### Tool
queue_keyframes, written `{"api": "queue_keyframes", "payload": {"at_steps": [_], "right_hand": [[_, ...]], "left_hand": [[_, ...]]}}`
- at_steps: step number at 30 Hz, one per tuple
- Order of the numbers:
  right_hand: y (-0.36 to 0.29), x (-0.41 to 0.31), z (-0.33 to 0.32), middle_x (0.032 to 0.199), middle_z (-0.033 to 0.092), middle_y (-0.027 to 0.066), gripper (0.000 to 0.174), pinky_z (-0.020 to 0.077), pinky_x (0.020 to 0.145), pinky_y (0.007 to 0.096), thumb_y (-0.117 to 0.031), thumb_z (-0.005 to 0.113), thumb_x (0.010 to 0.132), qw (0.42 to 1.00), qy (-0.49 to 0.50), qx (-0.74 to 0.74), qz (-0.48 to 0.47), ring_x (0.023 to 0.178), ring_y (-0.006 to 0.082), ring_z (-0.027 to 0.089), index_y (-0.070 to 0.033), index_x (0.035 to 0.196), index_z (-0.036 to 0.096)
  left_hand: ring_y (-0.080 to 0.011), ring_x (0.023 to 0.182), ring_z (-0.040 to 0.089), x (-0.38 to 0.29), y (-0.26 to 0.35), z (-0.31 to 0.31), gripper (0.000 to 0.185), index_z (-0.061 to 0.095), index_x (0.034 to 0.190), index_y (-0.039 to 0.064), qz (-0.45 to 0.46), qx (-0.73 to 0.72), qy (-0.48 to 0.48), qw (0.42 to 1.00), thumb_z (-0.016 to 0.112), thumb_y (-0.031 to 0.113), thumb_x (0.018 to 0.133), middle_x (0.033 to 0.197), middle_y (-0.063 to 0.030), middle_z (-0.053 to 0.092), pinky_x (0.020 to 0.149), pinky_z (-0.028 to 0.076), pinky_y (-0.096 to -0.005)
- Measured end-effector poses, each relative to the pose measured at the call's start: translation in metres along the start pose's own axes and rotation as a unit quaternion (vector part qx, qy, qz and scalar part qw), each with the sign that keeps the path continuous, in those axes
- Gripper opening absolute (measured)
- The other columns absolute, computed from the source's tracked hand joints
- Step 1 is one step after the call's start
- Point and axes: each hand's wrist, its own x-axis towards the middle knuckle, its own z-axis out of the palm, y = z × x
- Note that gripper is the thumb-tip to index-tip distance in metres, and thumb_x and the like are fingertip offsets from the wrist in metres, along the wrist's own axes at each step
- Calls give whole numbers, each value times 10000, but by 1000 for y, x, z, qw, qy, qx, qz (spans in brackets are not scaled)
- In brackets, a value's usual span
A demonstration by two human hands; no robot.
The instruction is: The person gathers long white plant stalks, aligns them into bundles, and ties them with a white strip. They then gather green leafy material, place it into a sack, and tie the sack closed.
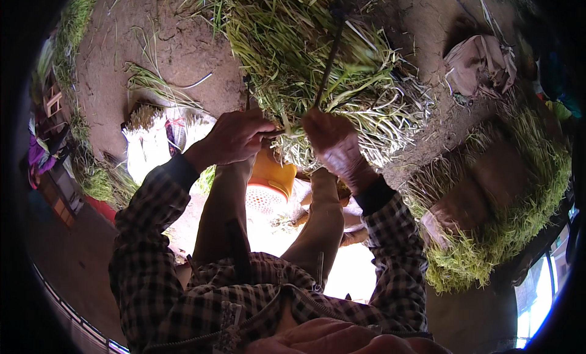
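My left hand (240,136) has its fingers pinched together on a small, thin dark piece at the near edge of a heap of green leafy stalks (293,47). Across from it, my right hand (333,145) is closed in a fist around a long thin dark strip (330,63), which runs up over the heap. Whether the strip is a cord or a stick cannot be made out. A few pale stalks pass between the two hands. Below the hands, between my legs, stands a yellow-orange plastic container (274,171) with a perforated face.
White-stemmed bundles (149,143), with red ties nearby, stand left of my left hand. Loose stalks (160,84) lie on the brown floor (192,52). A crumpled cloth or bag (480,65) is at upper right. Another heap of greens (476,258) lies right, with brown flat pieces on it.
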Motion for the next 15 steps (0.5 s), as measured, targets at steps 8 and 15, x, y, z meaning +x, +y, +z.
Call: {"api": "queue_keyframes", "payload": {"at_steps": [8,15], "right_hand": [[-155,-48,49,693,532,97,69,454,476,364,-115,546,792,956,-100,263,-86,568,244,565,-52,786,519],[-164,-63,81,771,550,108,125,457,466,398,-132,507,849,924,-246,282,73,631,293,593,-52,944,517]], "left_hand": [[-260,765,565,-102,4,2,101,581,720,127,22,84,-138,987,647,93,651,747,-47,547,664,429,-408],[-306,749,526,-179,-73,-27,92,528,727,100,-31,157,-68,985,588,77,660,743,-88,497,679,419,-428]]}}
